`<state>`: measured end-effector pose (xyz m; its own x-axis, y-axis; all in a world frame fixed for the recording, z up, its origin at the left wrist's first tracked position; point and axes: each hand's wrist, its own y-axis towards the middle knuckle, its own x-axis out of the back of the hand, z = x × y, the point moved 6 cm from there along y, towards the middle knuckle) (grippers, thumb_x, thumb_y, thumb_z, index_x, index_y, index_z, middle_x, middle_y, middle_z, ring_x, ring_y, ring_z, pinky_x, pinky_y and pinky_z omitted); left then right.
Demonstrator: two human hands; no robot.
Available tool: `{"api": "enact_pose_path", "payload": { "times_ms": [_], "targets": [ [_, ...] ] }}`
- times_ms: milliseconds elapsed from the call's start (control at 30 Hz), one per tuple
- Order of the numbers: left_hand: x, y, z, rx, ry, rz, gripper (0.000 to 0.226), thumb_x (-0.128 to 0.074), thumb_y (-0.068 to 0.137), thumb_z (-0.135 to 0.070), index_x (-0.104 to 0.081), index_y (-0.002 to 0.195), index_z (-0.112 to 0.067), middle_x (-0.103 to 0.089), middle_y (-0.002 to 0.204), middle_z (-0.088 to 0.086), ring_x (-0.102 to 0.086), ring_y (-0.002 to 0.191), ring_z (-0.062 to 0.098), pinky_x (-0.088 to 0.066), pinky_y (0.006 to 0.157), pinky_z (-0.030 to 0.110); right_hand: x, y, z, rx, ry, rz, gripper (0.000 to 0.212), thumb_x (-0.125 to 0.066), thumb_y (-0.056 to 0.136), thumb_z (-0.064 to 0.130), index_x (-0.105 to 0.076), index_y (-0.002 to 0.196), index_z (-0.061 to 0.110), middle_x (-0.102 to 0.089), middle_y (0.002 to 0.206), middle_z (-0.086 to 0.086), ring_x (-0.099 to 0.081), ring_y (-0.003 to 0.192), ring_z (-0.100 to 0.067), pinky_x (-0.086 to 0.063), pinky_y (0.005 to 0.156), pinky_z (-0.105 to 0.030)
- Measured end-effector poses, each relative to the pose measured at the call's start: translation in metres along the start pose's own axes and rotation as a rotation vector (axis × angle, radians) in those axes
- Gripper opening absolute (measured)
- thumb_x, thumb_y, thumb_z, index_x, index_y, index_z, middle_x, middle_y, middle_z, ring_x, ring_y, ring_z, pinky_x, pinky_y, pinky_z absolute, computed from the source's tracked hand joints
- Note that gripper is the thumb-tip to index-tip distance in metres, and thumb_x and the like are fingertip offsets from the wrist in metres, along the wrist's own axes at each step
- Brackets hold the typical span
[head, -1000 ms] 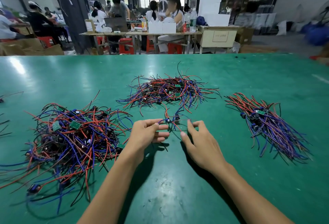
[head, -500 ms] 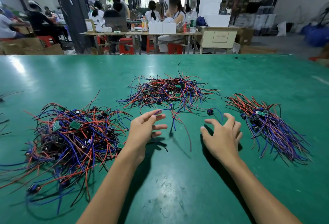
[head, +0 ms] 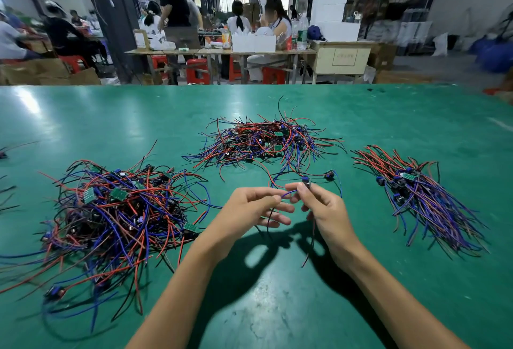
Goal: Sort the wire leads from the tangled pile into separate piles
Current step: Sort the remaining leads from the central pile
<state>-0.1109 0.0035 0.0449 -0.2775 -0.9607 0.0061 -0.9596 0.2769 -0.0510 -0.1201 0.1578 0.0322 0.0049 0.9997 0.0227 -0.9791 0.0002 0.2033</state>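
both hands up over the green surface (head: pixel 277 307), centre frame. left hand (head: pixel 249 210) pinches a blue wire lead (head: pixel 286 195); right hand (head: pixel 324 207) clamps its small connector end. tangled pile (head: pixel 111 215) sits at nine o'clock, a second pile (head: pixel 263 140) at twelve, the combed-straight pile (head: pixel 422 196) at three.

A big green table (head: pixel 277 307) fills the front; behind it people sit on red stools (head: pixel 197 71) at a long table (head: pixel 216 53); white boxes (head: pixel 334 12) stand stacked; dark posts (head: pixel 111 15) rise.
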Motion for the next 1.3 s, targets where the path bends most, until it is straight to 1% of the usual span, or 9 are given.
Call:
{"api": "enact_pose_path", "payload": {
  "times_ms": [133,300,433,700,867,1000,1100,1200,1300],
  "targets": [
    [-0.008,0.001,0.006,0.035,-0.009,0.054,0.029,-0.050,0.104,-0.026,-0.066,0.120,-0.008,-0.074,0.113,0.012,-0.074,0.093,0.021,-0.057,0.082,0.028,-0.006,-0.003,0.001,-0.073,0.076,0.079,0.029,-0.055,0.095,0.051,-0.077,0.107,0.035,-0.074,0.099,0.022,-0.061,0.083,0.013,-0.045,0.073,-0.018],
    [-0.017,-0.002,0.003,0.010,-0.054,0.183,0.028,-0.054,0.102,-0.019,-0.068,0.125,-0.013,-0.074,0.114,0.010,-0.070,0.098,0.022,-0.053,0.090,0.037,-0.018,-0.006,-0.002,-0.177,0.337,0.135,0.035,-0.051,0.092,0.045,-0.075,0.113,0.029,-0.075,0.111,0.007,-0.071,0.091,-0.007,-0.055,0.075,-0.025],
    [-0.022,-0.005,0.001,-0.026,-0.044,0.173,0.027,-0.059,0.100,-0.016,-0.067,0.125,-0.009,-0.073,0.109,0.004,-0.067,0.091,0.017,-0.053,0.084,0.031,-0.024,-0.008,-0.005,-0.217,0.424,0.172,0.036,-0.050,0.094,0.045,-0.073,0.118,0.033,-0.067,0.125,-0.005,-0.064,0.099,-0.013,-0.053,0.080,-0.031],
    [-0.020,-0.005,0.002,-0.029,-0.009,0.100,0.031,-0.064,0.097,-0.015,-0.061,0.127,-0.009,-0.068,0.123,0.013,-0.069,0.094,0.025,-0.059,0.088,0.036,-0.025,-0.011,-0.002,-0.169,0.335,0.245,0.041,-0.045,0.093,0.053,-0.065,0.127,0.045,-0.069,0.124,0.011,-0.063,0.097,-0.008,-0.051,0.079,-0.028],
    [-0.023,-0.004,0.001,-0.053,0.105,0.108,0.019,-0.063,0.098,-0.018,-0.070,0.114,-0.012,-0.073,0.094,0.005,-0.057,0.064,0.012,-0.048,0.067,0.023,-0.025,-0.008,-0.007,-0.174,0.287,0.187,0.040,-0.045,0.091,0.055,-0.067,0.124,0.047,-0.061,0.135,0.002,-0.058,0.103,-0.015,-0.047,0.083,-0.040],
    [-0.007,-0.004,-0.006,-0.067,0.032,0.006,0.019,-0.064,0.097,-0.020,-0.071,0.111,-0.009,-0.074,0.095,0.003,-0.058,0.069,0.011,-0.049,0.065,0.022,-0.019,-0.003,-0.003,-0.144,0.202,0.203,0.045,-0.046,0.088,0.064,-0.064,0.127,0.051,-0.065,0.133,0.008,-0.057,0.113,-0.013,-0.042,0.094,-0.039],
    [0.018,-0.006,-0.021,-0.098,-0.163,-0.082,0.020,-0.064,0.092,-0.027,-0.068,0.108,-0.016,-0.076,0.106,0.002,-0.065,0.073,0.014,-0.052,0.070,0.025,0.000,0.003,0.000,-0.033,0.011,0.052,0.041,-0.055,0.088,0.061,-0.067,0.123,0.044,-0.068,0.125,0.016,-0.059,0.111,-0.008,-0.044,0.088,-0.026],
    [0.066,-0.012,-0.040,-0.233,-0.521,-0.248,0.024,-0.062,0.085,-0.032,-0.067,0.106,-0.021,-0.076,0.095,-0.007,-0.069,0.073,0.007,-0.056,0.074,0.024,0.039,0.007,0.005,0.176,-0.461,-0.373,0.031,-0.069,0.090,0.034,-0.066,0.119,0.028,-0.065,0.115,0.008,-0.056,0.105,-0.018,-0.044,0.093,-0.033],
    [0.110,-0.025,-0.044,-0.407,-1.054,-0.358,0.026,-0.056,0.088,-0.010,-0.070,0.108,-0.017,-0.077,0.099,-0.001,-0.073,0.081,0.007,-0.059,0.073,0.020,0.072,0.013,-0.007,-0.009,-0.870,-0.556,0.046,-0.068,0.090,0.038,-0.059,0.131,0.020,-0.057,0.126,-0.006,-0.049,0.118,-0.028,-0.036,0.101,-0.042]
  ]
}}
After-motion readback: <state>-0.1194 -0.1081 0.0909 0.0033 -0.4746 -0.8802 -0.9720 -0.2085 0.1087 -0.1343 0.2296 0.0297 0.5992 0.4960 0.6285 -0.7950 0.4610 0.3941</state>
